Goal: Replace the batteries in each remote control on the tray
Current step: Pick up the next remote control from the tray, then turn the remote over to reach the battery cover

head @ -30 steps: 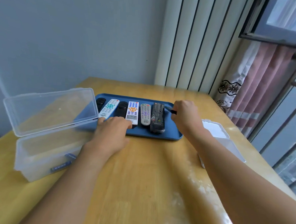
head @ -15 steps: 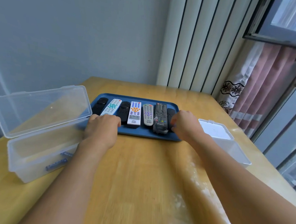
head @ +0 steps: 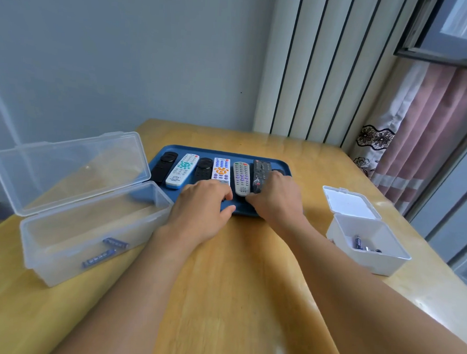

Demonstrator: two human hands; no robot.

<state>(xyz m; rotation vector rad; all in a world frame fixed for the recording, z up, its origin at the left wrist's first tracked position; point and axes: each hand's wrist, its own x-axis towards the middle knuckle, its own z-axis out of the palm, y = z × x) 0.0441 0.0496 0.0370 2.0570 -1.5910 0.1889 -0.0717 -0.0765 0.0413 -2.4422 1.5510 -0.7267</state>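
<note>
A blue tray on the wooden table holds several remotes side by side: black, white with teal keys, black, white with orange keys, grey, a black plastic-wrapped remote, and a dark one mostly hidden. My left hand rests on the tray's near rim, fingertips at the foot of the white-orange remote. My right hand covers the near end of the wrapped black remote, its fingers curled down beside the grey remote's corner.
A clear plastic box with its lid up stands at the left, two blue batteries inside. A small white box with open lid at the right holds dark batteries. Wall behind, curtain and window at right.
My right hand moved left from the tray's right end onto the wrapped black remote. My left hand shifted right along the near rim. The view tilted down and nearer.
</note>
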